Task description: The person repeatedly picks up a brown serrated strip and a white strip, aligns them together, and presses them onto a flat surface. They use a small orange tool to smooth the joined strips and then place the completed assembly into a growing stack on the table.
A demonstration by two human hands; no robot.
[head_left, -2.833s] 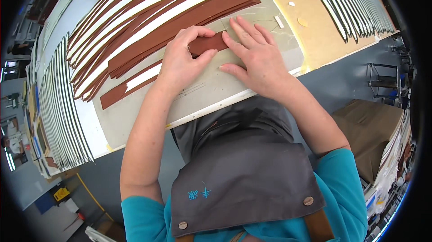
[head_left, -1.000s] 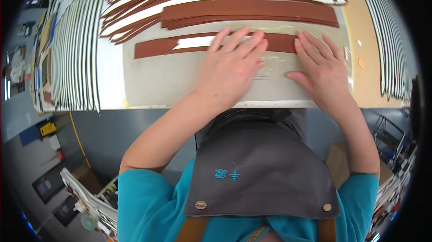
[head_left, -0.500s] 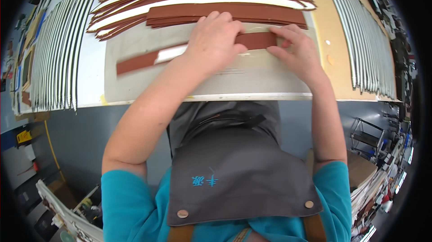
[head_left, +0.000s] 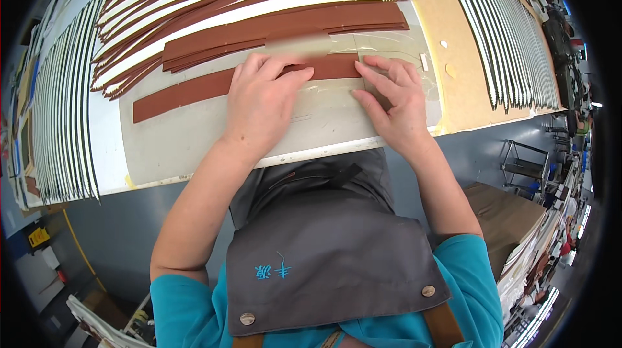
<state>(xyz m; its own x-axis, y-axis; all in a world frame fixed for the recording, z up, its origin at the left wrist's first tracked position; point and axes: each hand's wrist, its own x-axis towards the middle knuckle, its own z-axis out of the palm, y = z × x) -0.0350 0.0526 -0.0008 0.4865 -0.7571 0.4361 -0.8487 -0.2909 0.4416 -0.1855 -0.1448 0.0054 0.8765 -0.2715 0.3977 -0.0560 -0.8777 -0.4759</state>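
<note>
A long reddish-brown strip (head_left: 181, 94) lies slightly slanted on the grey work mat, in front of a stack of similar brown strips (head_left: 220, 29). Over its middle is my left hand (head_left: 260, 99), fingers curled and thumb laid against the strip. Just beyond those fingers is a smeared brown and pale patch (head_left: 298, 44) that I cannot make out. At the strip's right end rests my right hand (head_left: 396, 97), thumb and forefinger apart, forefinger touching the end. My left hand covers part of the strip.
Behind the stack lie several brown-edged white pieces (head_left: 259, 0) with jagged ends. Rows of thin dark and white strips line the left (head_left: 68, 102) and right (head_left: 505, 37) of the table. Small pale scraps (head_left: 451, 71) lie right of the mat (head_left: 214, 147). The table's front edge is near my forearms.
The view has turned, so the table sits at a slant. The white section left of my left hand no longer shows; the strip there is brown. My right thumb and forefinger remain at the right end.
</note>
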